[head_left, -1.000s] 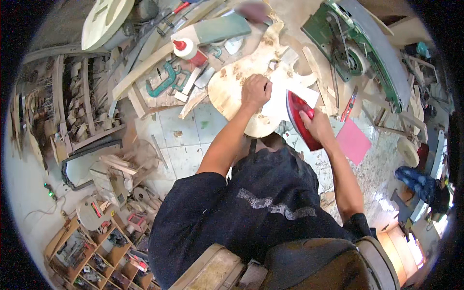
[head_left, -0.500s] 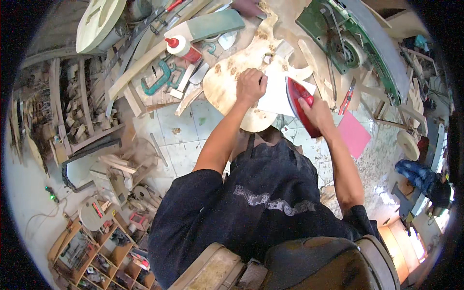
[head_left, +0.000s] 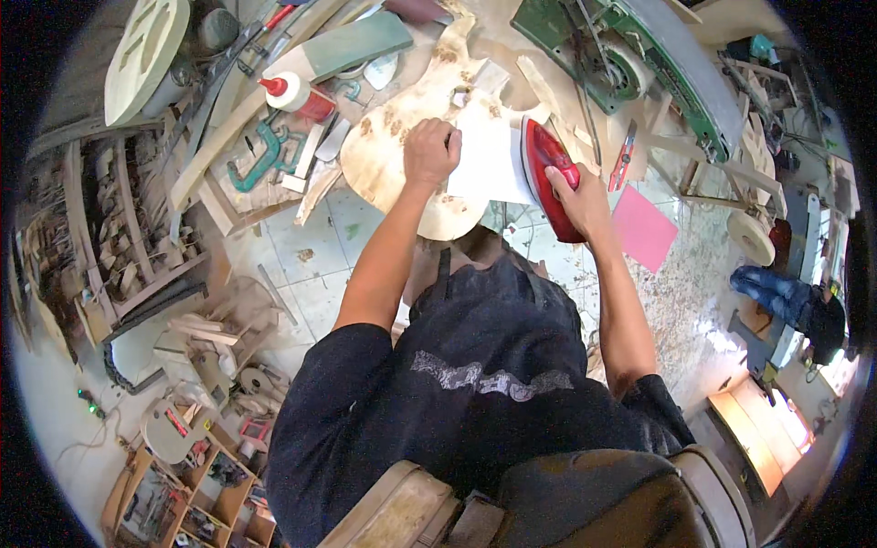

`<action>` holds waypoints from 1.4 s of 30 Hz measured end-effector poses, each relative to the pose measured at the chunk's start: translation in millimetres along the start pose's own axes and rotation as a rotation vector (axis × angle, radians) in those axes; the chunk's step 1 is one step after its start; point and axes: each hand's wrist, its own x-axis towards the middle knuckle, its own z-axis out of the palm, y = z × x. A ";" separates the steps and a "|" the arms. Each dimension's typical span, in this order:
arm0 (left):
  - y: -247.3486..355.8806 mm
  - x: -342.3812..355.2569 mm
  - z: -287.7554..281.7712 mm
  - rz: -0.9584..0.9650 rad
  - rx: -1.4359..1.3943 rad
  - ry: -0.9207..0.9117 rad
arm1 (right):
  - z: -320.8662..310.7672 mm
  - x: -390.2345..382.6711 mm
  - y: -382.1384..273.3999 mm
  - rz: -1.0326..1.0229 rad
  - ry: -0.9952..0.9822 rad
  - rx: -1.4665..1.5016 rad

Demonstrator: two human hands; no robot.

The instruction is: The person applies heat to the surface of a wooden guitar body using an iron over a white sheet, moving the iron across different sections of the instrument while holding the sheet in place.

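Observation:
Over the guitar-shaped wooden body [head_left: 368,153], pale with brown burl spots, lies a white sheet of paper [head_left: 486,157]. My left hand [head_left: 431,155] rests closed on the wood at the sheet's left edge. Something dark shows by its thumb; what the fingers hold, if anything, is hidden. A red clothes iron [head_left: 546,151] is gripped by its handle in my right hand [head_left: 583,203]. Its tip points away from me, at the sheet's right side. The iron's soleplate faces left and appears tilted; I cannot tell whether it touches the paper.
Left of the body are a red-capped glue bottle [head_left: 300,97], a teal clamp [head_left: 261,163] and a long green-and-tan block [head_left: 361,47]. At right lie a red utility knife [head_left: 625,155], a pink sheet [head_left: 645,228] and a green machine [head_left: 630,78]. Another person [head_left: 790,306] is far right.
The whole view has shifted, so things sit farther left. Relative to the paper, the iron has moved a little right and away from me. My left hand keeps its place on the wood.

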 end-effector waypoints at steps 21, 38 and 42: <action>2.5 4.4 2.6 -0.032 0.016 -0.056 | 24.4 24.0 8.0 -0.129 0.057 -0.272; 5.3 3.8 0.2 -0.033 -0.045 -0.003 | 27.7 12.0 0.3 -0.220 -0.115 -0.253; 4.4 3.3 -2.2 -0.032 -0.050 -0.014 | 25.0 20.1 -12.2 -0.239 -0.103 -0.311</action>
